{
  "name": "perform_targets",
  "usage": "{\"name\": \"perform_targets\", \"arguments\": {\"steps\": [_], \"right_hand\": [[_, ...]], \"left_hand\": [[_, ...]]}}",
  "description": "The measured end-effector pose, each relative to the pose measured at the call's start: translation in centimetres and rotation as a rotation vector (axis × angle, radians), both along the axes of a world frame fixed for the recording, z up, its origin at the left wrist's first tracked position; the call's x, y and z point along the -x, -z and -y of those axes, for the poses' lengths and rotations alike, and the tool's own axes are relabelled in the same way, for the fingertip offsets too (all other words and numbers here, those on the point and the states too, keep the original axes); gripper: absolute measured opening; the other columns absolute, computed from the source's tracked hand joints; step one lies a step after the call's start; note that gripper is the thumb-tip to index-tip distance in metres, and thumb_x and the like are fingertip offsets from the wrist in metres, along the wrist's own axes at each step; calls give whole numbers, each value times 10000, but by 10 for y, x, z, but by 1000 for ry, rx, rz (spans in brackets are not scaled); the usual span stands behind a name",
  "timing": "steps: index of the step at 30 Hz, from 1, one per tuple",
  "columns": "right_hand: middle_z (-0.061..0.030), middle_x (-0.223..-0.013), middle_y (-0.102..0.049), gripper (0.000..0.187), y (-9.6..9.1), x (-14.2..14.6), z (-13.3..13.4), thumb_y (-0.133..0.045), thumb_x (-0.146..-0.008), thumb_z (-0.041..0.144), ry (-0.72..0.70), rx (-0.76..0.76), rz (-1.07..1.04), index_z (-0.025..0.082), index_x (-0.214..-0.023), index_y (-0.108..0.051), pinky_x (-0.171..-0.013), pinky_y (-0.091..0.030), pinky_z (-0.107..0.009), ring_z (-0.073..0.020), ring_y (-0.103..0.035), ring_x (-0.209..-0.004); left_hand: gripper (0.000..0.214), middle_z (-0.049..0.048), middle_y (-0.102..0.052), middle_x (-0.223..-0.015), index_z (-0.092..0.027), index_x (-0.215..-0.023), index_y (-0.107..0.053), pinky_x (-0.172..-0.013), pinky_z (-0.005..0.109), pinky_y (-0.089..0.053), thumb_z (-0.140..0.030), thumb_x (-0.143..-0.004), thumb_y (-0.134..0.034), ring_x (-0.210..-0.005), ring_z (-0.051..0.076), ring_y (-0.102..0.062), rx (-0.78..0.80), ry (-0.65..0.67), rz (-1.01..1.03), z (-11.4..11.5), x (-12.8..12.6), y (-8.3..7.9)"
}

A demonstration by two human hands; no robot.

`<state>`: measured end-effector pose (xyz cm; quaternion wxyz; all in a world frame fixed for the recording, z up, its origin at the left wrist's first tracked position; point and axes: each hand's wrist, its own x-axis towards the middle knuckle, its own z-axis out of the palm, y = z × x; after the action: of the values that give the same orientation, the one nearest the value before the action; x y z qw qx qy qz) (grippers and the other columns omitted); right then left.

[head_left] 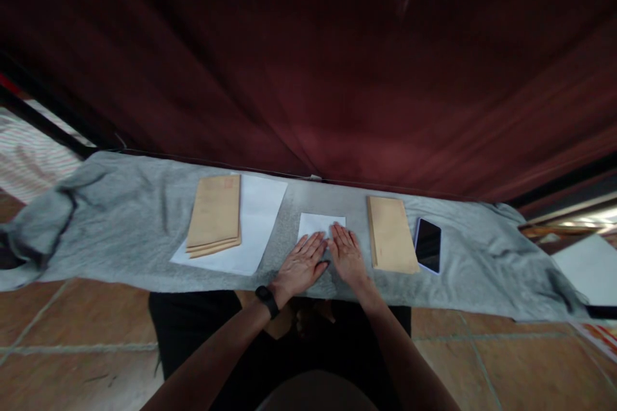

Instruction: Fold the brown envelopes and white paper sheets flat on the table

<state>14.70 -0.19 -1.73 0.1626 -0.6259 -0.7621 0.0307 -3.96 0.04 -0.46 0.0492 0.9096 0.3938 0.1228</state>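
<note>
A small white sheet of paper point(321, 222), perhaps folded, lies in front of me on the grey cloth. My left hand point(303, 262), with a black band on its wrist, rests flat on the paper's near left part, fingers stretched out. Beside it, my right hand point(347, 255) lies flat over the near right part, its fingers also extended. Both palms cover the paper's near edge. To the left, a stack of brown envelopes point(214, 210) sits on larger white sheets point(263, 212). On the right is another pile of brown envelopes point(393, 234).
A phone point(428, 245) with a pale purple case lies right of the right-hand envelopes. Grey cloth point(139, 218) covers the narrow table. A dark red curtain point(308, 77) hangs along its far edge. Tiled floor point(96, 327) shows below.
</note>
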Motion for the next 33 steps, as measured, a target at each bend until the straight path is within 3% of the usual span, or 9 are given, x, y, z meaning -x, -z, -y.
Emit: {"name": "perform_targets", "arguments": {"steps": [13, 19, 22, 27, 33], "right_hand": [[-126, -1603, -396, 534, 4, -14, -32, -277, -1086, 349, 77, 0, 34, 130, -1562, -379, -1221, -248, -452, -236, -350, -1502], [-146, -1601, -392, 541, 2, -16, -39, -273, -1087, 350, 119, -15, 48, 87, -1540, -410, -1225, -248, -467, -261, -353, -1499], [-143, -1607, -384, 544, 0, -14, -28, -275, -1085, 345, 98, -43, 28, 84, -1549, -388, -1229, -255, -469, -254, -337, -1508], [-93, -1610, -394, 510, 1, -10, 10, -309, -1081, 327, -53, -50, 19, 149, -1550, -402, -1231, -273, -472, -234, -348, -1505], [-106, -1609, -391, 511, 1, -8, 27, -360, -1066, 326, -21, -46, 46, 157, -1546, -411, -1219, -297, -503, -257, -388, -1484]], "left_hand": [[573, 99, -383, -1622, -168, -1551, -369, -1277, 435, -189, -445, -1049, -369, -1539, 204, -266, 0, -5, -13, -1, 0, 0], [563, 105, -380, -1622, -167, -1543, -382, -1275, 445, -193, -442, -1053, -351, -1536, 206, -274, -14, 2, -16, -1, 0, -1], [566, 110, -380, -1621, -162, -1544, -380, -1271, 452, -208, -438, -1051, -358, -1535, 213, -277, -20, 5, -18, -1, 0, -1], [552, 115, -372, -1624, -131, -1536, -387, -1268, 448, -223, -396, -1054, -342, -1536, 213, -274, -17, 5, -20, -1, 1, 0], [543, 115, -367, -1627, -116, -1542, -375, -1267, 451, -232, -358, -1064, -286, -1537, 208, -272, -1, -81, 6, -3, -11, 2]]}}
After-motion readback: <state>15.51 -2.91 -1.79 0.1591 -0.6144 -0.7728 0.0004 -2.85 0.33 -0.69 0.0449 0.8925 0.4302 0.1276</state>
